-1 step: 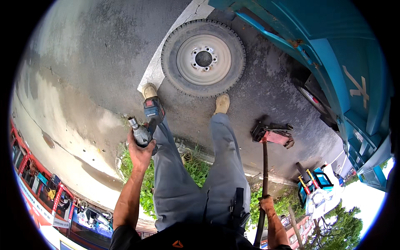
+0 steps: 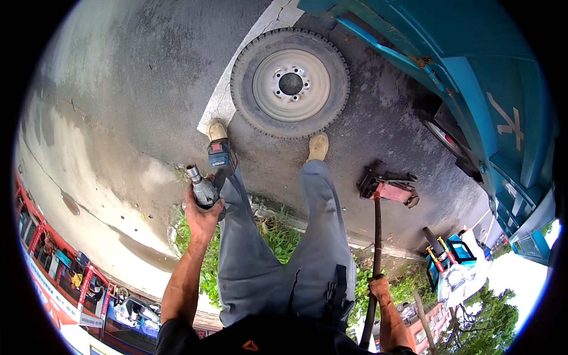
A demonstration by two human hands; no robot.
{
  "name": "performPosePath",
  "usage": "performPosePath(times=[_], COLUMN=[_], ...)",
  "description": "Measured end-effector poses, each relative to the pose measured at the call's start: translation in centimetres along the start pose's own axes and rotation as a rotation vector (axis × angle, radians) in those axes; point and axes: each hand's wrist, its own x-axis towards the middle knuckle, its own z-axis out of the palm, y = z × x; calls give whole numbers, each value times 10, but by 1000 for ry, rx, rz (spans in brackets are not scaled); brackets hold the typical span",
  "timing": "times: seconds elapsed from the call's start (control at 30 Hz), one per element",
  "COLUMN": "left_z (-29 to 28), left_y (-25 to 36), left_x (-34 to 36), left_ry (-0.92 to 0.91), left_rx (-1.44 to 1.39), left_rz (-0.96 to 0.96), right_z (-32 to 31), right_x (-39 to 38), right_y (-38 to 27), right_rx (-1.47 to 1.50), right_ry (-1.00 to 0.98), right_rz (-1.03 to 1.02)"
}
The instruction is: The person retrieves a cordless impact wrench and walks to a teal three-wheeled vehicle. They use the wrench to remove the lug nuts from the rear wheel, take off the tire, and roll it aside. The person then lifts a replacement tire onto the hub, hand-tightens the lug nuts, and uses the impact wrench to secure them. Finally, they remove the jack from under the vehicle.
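Observation:
My left hand (image 2: 200,218) is wrapped round the grip of a cordless impact wrench (image 2: 206,193). A silver socket sits on its nose, and its dark blue battery (image 2: 222,155) hangs before my left shin. At the lower right, my right hand (image 2: 379,287) is closed round the long dark handle (image 2: 377,236) of a floor jack. The jack's red and black body (image 2: 391,190) stands on the ground to the right of my legs. Ahead of my shoes a wheel (image 2: 290,110) with a worn tyre and a pale steel rim lies flat.
A teal vehicle body (image 2: 473,89) fills the upper right, with a tyre (image 2: 449,145) beneath it. Teal equipment with red and yellow parts (image 2: 444,257) stands at the right. A kerb with weeds (image 2: 278,236) runs under me. Shopfronts (image 2: 77,284) line the lower left.
The view has shifted very slightly, so the wheel, the jack and my shoes appear a little farther right. Both hands keep the same grips.

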Motion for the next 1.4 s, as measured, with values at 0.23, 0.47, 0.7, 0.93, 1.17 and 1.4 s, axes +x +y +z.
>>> performPosePath(times=[0.23,0.47,0.7,0.93,1.17,1.4], left_z=[-97,-191,-280,-370,-424,-429], left_y=[16,40,69,69,90,154], left_x=[35,66,118,187,315,418], left_ry=[-276,-256,-258,-380,-459,-605], left_rx=[-85,-95,201,377,540,808], left_rz=[-135,-69,97,138,118,178], right_z=[129,193,285,364,419,506], right_x=[-99,-174,-220,-271,-314,-386], right_y=[-97,-168,-180,-264,-333,-405], right_rx=[-23,-34,231,1254,1396,1345], right_ry=[69,-88,-217,-352,-275,-364], right_rz=[93,-25,-23,109,250,272])
